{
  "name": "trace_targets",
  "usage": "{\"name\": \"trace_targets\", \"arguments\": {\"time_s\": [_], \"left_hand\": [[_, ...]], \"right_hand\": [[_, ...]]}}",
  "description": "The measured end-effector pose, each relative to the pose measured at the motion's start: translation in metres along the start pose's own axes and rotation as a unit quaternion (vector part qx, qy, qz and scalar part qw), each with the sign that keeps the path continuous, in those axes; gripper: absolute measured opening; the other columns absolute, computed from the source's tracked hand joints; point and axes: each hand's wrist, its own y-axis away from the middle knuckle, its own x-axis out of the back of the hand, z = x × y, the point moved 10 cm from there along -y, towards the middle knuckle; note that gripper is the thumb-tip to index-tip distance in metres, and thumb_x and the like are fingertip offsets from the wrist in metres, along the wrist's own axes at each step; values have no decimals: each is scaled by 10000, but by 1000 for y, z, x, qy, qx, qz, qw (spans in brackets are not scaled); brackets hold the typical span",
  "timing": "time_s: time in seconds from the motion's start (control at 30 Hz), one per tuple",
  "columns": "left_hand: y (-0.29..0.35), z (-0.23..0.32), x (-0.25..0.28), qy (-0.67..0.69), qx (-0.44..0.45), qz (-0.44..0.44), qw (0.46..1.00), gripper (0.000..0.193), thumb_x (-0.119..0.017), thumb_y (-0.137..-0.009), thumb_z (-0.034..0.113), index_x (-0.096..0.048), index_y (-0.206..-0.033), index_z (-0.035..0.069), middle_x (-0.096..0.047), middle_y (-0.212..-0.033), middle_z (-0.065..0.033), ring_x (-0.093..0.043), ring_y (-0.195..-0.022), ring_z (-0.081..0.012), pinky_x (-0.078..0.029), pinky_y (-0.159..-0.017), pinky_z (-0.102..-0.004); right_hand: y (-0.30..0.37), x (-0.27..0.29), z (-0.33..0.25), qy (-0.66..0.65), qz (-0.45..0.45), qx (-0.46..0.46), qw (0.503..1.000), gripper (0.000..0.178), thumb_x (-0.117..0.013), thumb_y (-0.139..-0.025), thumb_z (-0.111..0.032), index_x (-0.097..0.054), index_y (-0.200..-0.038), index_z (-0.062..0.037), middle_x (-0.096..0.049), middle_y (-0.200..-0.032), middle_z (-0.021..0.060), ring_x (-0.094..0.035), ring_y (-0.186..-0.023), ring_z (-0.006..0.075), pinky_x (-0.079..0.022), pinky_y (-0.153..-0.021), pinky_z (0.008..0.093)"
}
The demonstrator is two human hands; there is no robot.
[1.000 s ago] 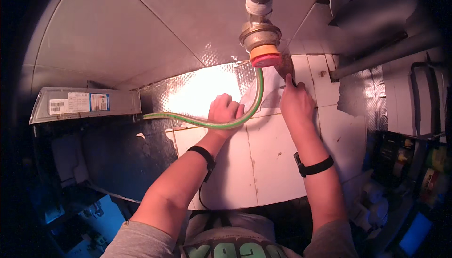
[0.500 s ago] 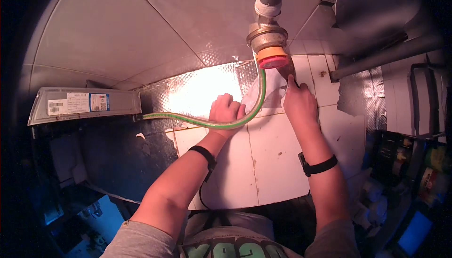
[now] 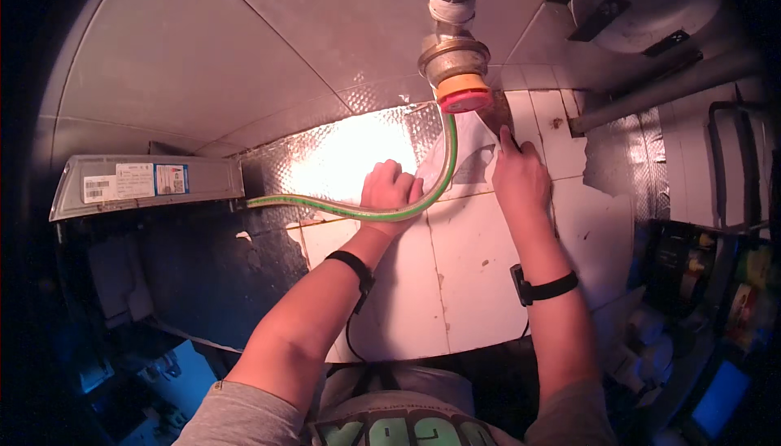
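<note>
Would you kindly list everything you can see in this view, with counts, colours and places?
Hose: one, green, curving from the left to the fitting above.
Pipe fitting: one, metal with orange-red cap, top centre.
Foil sheet: one, silver, brightly lit, behind the hands.
Tiled wall: white, centre.
Labelled box: one, grey, left.
Wristbands: two, black, one per wrist.
Left hand: against the hose.
Right hand: fingers pressed on the tiles.

Pretty dim spot: white tiled wall [image 3: 480, 283] straight ahead, shiny foil sheeting [image 3: 350, 157] glaring far left, grey ductwork [image 3: 244, 47] above, cluttered shelves [image 3: 716, 283] right.
</note>
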Motion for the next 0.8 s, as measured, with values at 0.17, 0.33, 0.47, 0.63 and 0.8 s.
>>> {"name": "trace_targets", "arguments": {"time_s": [0.17, 0.33, 0.47, 0.63, 0.8], "left_hand": [[1, -1, 0, -1, 3, -1, 1000, 167, -667, -758, 170, -590, -668, 53, -487, -776, -95, -485, -752, -284, -385, -640, -406], [1, -1, -1, -5, 9, -6, 1000, 164, -682, -750, 171, -589, -671, 62, -487, -797, -94, -493, -765, -282, -397, -654, -410], [1, 0, 1, -12, 7, -7, 1000, 159, -682, -747, 169, -588, -672, 66, -488, -798, -92, -494, -765, -279, -397, -652, -410], [0, 0, 0, -7, 8, -7, 1000, 170, -670, -760, 182, -590, -675, 59, -492, -774, -91, -491, -760, -280, -382, -647, -406], [0, 0, -1, -5, 3, -6, 1000, 175, -669, -763, 181, -586, -672, 56, -492, -774, -94, -489, -759, -282, -384, -646, -407]], "right_hand": [[2, -4, -7, 0, -23, 27, 999, 471, -542, -893, -187, -516, -1363, -177, -596, -1036, 183, -670, -777, 389, -557, -697, 481], [0, -9, -8, 10, -17, 28, 999, 468, -506, -903, -163, -506, -1371, -156, -601, -1034, 196, -675, -781, 379, -555, -698, 478], [3, -8, -13, 24, -39, 15, 999, 474, -482, -911, -152, -491, -1386, -156, -602, -1052, 190, -677, -787, 374, -553, -705, 474], [1, -9, -16, 16, -62, 9, 998, 485, -477, -917, -152, -470, -1402, -158, -597, -1079, 187, -674, -827, 377, -550, -727, 471], [-1, -9, -8, 2, -56, -13, 998, 467, -477, -933, -180, -474, -1400, -187, -597, -1099, 178, -666, -878, 394, -542, -760, 485]]}}
